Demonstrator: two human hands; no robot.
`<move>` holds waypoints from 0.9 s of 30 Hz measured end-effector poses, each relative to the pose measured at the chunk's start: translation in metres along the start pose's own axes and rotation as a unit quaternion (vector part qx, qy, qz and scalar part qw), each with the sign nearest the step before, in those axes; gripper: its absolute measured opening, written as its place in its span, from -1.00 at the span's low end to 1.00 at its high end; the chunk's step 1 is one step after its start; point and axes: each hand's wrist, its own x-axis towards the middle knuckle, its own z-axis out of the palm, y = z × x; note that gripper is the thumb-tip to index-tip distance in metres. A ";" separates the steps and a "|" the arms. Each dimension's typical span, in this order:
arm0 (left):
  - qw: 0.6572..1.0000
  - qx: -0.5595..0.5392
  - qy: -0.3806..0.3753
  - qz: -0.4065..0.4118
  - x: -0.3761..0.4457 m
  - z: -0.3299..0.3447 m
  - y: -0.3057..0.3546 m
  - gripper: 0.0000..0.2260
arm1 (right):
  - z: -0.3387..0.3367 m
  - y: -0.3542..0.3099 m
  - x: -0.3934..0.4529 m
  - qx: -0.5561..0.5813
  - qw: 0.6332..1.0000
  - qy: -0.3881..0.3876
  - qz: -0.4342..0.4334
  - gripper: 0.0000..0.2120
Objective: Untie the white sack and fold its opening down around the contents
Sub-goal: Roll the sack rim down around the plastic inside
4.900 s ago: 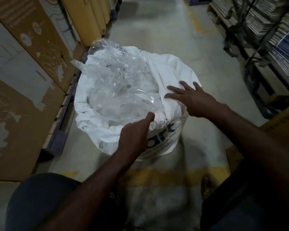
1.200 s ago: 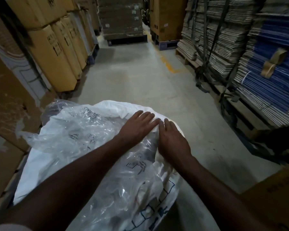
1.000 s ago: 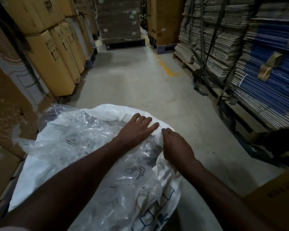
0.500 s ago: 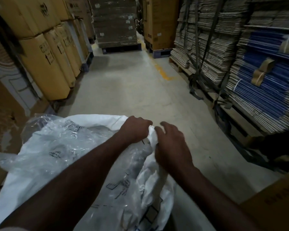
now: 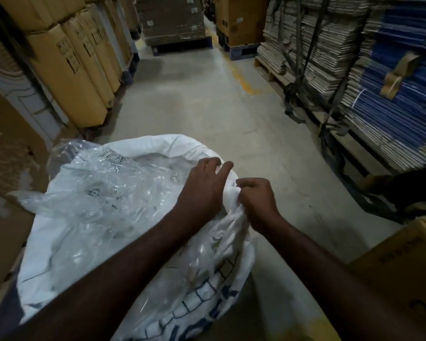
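Note:
The white sack (image 5: 158, 143) stands open on the floor in front of me, blue print on its near side. A crumpled clear plastic liner (image 5: 103, 193) fills its mouth and spills over the left rim. My left hand (image 5: 202, 190) reaches across the liner to the sack's right rim, fingers spread and curled over the edge. My right hand (image 5: 256, 200) is closed in a fist on a bunch of the white rim fabric, right beside the left hand. What the sack holds under the liner is hidden.
Tall brown cartons (image 5: 67, 67) line the left side of the aisle. Strapped stacks of flat cardboard on pallets (image 5: 354, 70) line the right. A brown box (image 5: 403, 267) sits at my right. Grey concrete floor (image 5: 207, 99) runs ahead, with palletised boxes (image 5: 175, 18) at the far end.
Both hands went from lying flat on the right rim to gripping it. The right hand has closed into a fist on the fabric; the left has loosened its fingers since half a second ago.

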 end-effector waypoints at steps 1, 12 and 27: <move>1.000 0.000 -0.015 -0.010 -0.018 -0.006 0.013 -0.56 | -0.007 0.000 0.002 0.083 0.995 0.004 0.056 -0.66; 0.902 -0.251 -0.259 -0.237 -0.078 -0.040 0.067 -0.46 | -0.041 0.006 -0.017 0.295 0.943 -0.068 0.139 -0.44; 0.987 0.103 0.029 -0.123 -0.123 0.014 0.073 -0.64 | -0.056 0.012 -0.048 -0.518 0.675 -0.302 -0.430 -0.03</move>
